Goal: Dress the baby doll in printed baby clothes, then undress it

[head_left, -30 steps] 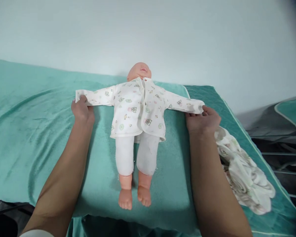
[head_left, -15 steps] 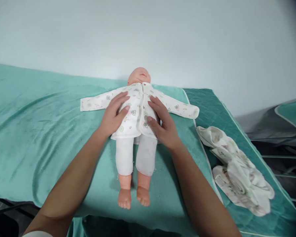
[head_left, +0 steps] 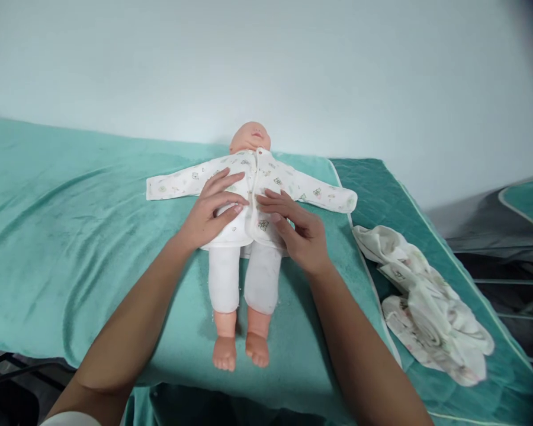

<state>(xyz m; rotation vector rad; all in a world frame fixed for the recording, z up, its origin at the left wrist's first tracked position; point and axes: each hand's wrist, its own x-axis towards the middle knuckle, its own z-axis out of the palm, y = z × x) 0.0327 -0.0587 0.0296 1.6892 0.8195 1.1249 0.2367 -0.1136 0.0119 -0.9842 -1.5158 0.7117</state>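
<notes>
A baby doll [head_left: 250,137] lies on its back, feet toward me. It wears a white printed baby jacket [head_left: 266,171], fastened near the neck, with both sleeves spread wide. White padded legs [head_left: 224,278] and bare feet show below the hem. My left hand [head_left: 211,210] rests on the jacket's left front panel, fingers spread and reaching the centre edge. On the opposite panel, my right hand [head_left: 299,228] is at the front edge, fingers stretched out and thumb apart. Neither hand visibly grasps the cloth.
A crumpled white printed baby garment [head_left: 426,302] lies at the right on a dark green quilted cover [head_left: 364,177]. Light green cloth [head_left: 93,236] covers the bed beneath the doll. A white wall [head_left: 266,59] stands behind it, and metal rails [head_left: 510,282] show at far right.
Both hands have moved inward toward the jacket's centre opening. The right fingers have come down a little and the left fingers now reach the front edge. The doll stays in place.
</notes>
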